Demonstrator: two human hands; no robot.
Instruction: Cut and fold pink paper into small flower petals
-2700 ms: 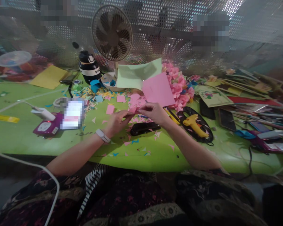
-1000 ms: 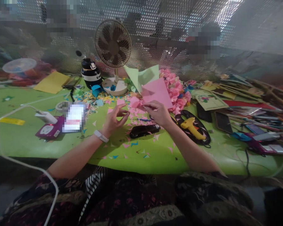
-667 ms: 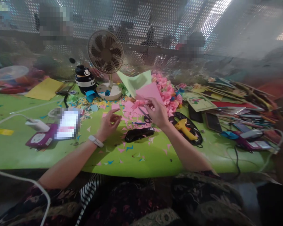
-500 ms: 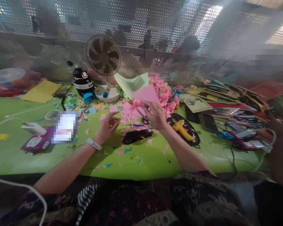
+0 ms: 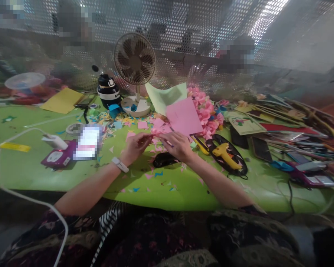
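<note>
Looks like a paper-craft workspace, can't tell if home or workshop; shows a green-covered table (image 5: 167, 200) strewn with paper scraps (image 5: 159, 174), piled with pink paper flowers (image 5: 207, 113), stocked with coloured paper sheets (image 5: 183, 116) and a yellow glue gun (image 5: 227, 155); backed by a perforated screen (image 5: 172, 18).

A grey, perforated, metal-looking screen (image 5: 172, 13) stands behind a long, glossy lime-green table (image 5: 178, 202), with blurred dark shapes (image 5: 186, 40) showing across the screen. Bright white light (image 5: 271, 15) streaks its upper right, beside a smooth, hazy, pale-grey surface (image 5: 317, 40). Below the table's front edge, the space (image 5: 19, 209) lies in dim shadow.
</note>
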